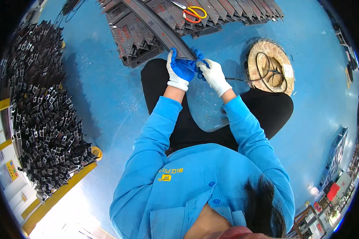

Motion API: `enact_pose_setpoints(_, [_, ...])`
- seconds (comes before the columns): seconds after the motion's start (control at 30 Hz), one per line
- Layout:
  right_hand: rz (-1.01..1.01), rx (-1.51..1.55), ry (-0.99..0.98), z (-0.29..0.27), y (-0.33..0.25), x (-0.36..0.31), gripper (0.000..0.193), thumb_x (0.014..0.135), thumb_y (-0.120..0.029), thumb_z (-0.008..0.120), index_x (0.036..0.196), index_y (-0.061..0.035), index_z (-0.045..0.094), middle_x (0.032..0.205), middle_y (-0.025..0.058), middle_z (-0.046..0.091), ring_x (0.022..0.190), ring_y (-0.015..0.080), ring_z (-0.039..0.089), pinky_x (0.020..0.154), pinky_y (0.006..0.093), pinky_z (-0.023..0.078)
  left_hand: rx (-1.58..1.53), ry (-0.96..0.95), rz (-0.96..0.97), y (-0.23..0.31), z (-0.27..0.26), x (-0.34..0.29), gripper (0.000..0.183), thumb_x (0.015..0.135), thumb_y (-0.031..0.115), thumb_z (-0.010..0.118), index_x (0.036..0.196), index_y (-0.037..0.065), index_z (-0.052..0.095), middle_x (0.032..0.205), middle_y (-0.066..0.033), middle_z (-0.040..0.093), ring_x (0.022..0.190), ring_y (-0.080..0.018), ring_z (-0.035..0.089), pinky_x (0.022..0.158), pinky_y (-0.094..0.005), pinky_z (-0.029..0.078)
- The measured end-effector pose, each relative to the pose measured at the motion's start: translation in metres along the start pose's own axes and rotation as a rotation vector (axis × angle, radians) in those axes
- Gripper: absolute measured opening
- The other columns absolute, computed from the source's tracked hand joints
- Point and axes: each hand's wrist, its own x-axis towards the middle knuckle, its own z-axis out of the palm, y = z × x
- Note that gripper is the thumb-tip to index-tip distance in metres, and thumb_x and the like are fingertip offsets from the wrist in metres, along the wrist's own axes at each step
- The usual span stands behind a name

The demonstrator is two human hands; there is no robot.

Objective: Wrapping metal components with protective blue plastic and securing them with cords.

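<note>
A long dark grey profile bar (159,30) slopes down toward me from the far side, its near end between my hands. My left hand (180,71), in a white glove with a blue palm, cups that end from the left, with the thumb along its side. At the profile's right corner, my right hand (213,75), gloved the same way, is closed with its fingertips pinching a thin black strip (237,79). From there the strip runs right to a wrapped coil (253,65) on the floor. My fingers hide where strip and profile meet.
Scissors (195,15) with red and yellow handles lie on a row of stacked dark profiles (235,14) at the far side. A tall stack of profile ends (48,107) stands left, a yellow tape roll (96,153) beside it. My crossed legs (269,113) frame the blue floor (119,103).
</note>
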Motion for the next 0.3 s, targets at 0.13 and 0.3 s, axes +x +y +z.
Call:
enact_pose_setpoints(0.13, [-0.251,-0.157,0.006,-0.008,0.020,0.000,0.031,0.084,-0.023,0.052,0.087,0.0062,0.059,0.068,0.0102,0.059,0.058,0.0161,0.051,0.055,0.0297,0.042,-0.020,0.147,0.037,-0.003,0.013,-0.006,0.045,0.085,0.043,0.048,0.108,0.005,0.055,0.094,-0.0172,0.063,0.085,-0.0319,0.062,0.077,-0.0422,0.049])
enact_pose_setpoints(0.3, [0.044,-0.081,0.025,-0.009,0.046,-0.016,0.031,0.084,-0.024,0.054,0.095,0.0047,0.060,0.070,0.0119,0.060,0.058,0.0168,0.052,0.056,0.0277,0.044,-0.084,0.202,0.057,-0.007,-0.001,-0.003,0.043,0.086,0.042,0.048,0.109,0.006,0.056,0.097,-0.0181,0.063,0.085,-0.0327,0.062,0.077,-0.0423,0.050])
